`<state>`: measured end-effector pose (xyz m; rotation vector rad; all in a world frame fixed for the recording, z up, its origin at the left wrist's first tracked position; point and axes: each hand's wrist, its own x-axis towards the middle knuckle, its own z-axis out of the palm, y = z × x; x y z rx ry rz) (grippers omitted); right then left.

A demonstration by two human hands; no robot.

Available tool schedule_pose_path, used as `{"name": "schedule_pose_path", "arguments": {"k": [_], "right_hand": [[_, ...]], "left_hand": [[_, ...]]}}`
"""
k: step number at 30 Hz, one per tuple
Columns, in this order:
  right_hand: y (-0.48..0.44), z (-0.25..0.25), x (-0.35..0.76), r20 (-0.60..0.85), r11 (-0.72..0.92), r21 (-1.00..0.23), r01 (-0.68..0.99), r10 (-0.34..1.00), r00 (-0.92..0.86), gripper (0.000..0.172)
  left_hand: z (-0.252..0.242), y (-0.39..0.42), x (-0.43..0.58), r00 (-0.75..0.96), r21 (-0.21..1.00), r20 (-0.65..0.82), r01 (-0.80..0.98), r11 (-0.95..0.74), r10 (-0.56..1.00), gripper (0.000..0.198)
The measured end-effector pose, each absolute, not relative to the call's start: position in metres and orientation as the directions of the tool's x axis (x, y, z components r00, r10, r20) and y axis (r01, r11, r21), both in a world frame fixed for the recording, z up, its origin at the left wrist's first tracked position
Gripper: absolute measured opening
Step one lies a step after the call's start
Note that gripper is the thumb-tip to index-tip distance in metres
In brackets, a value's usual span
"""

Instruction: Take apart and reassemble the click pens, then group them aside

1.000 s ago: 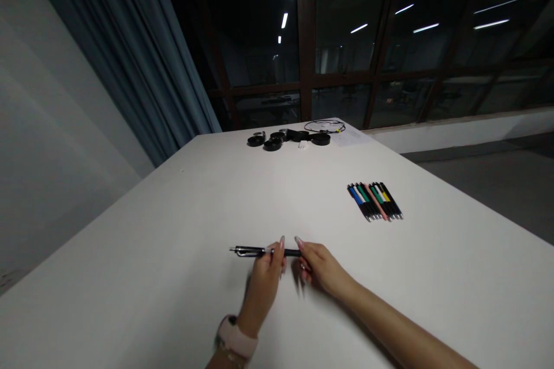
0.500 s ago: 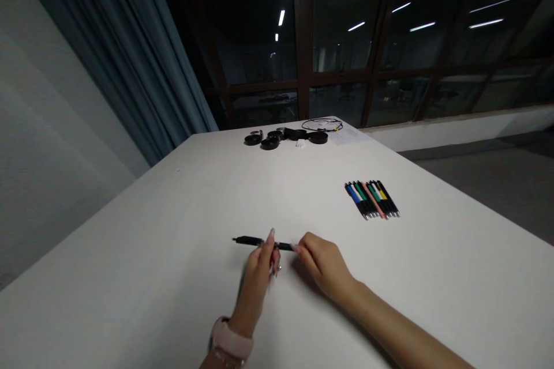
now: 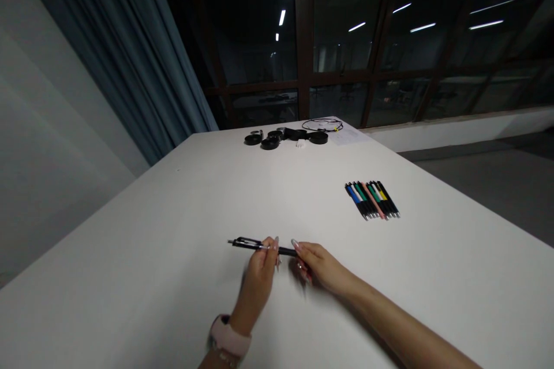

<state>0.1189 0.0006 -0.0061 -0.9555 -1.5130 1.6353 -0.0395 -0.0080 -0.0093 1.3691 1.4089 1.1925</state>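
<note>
A black pen (image 3: pixel 247 243) lies sideways between my hands, a little above the table, its clicker end pointing left. My left hand (image 3: pixel 261 265) pinches it around the middle of the barrel, thumb on top. At the right end, my right hand (image 3: pixel 319 265) grips the pen between thumb and fingers, covering the tip. A short stretch of black barrel shows between the two hands. On my left wrist is a pink band.
A row of several pens (image 3: pixel 372 200) in blue, green, white, pink, yellow and black lies to the right on the white table (image 3: pixel 208 196). Several black rolls (image 3: pixel 270 143) and a coiled black cable (image 3: pixel 322 125) sit at the far end, near a window.
The pen has turned in my fingers, so its clip now shows. My right hand's thumb has rolled upward and its fingers have shifted on the pen's right end.
</note>
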Motion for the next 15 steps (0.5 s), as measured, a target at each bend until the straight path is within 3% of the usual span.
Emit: {"name": "schedule_pose_path", "arguments": {"k": [2,4,6,9,12,15], "right_hand": [[-0.001,-0.002,0.124,-0.020,0.037,-0.993,0.112,0.883,-0.469,0.057],[-0.003,0.007,0.129,0.072,0.236,-0.912,0.334,0.896,-0.438,0.048],[-0.007,0.018,0.134,0.171,0.418,-0.730,0.541,0.878,-0.448,0.029],[-0.011,0.033,0.140,0.236,0.582,-0.471,0.663,0.807,-0.541,0.017],[-0.013,0.037,0.157,0.264,0.636,-0.325,0.700,0.771,-0.579,0.021],[-0.007,0.029,0.200,0.322,0.523,-0.338,0.783,0.846,-0.426,0.026]], "left_hand": [[-0.012,-0.008,-0.039,-0.110,0.979,0.039,0.203,-0.016,0.993,0.053],[-0.015,-0.007,-0.037,-0.127,0.985,0.005,0.173,0.017,0.992,0.055],[-0.016,-0.007,-0.035,-0.116,0.988,-0.029,0.147,0.046,0.993,0.057],[-0.015,-0.008,-0.030,-0.088,0.988,-0.051,0.139,0.063,0.995,0.059],[-0.010,-0.011,-0.025,-0.038,0.988,-0.050,0.146,0.055,0.998,0.063],[-0.004,-0.013,-0.024,0.006,0.987,-0.008,0.161,0.007,1.000,0.063]]}}
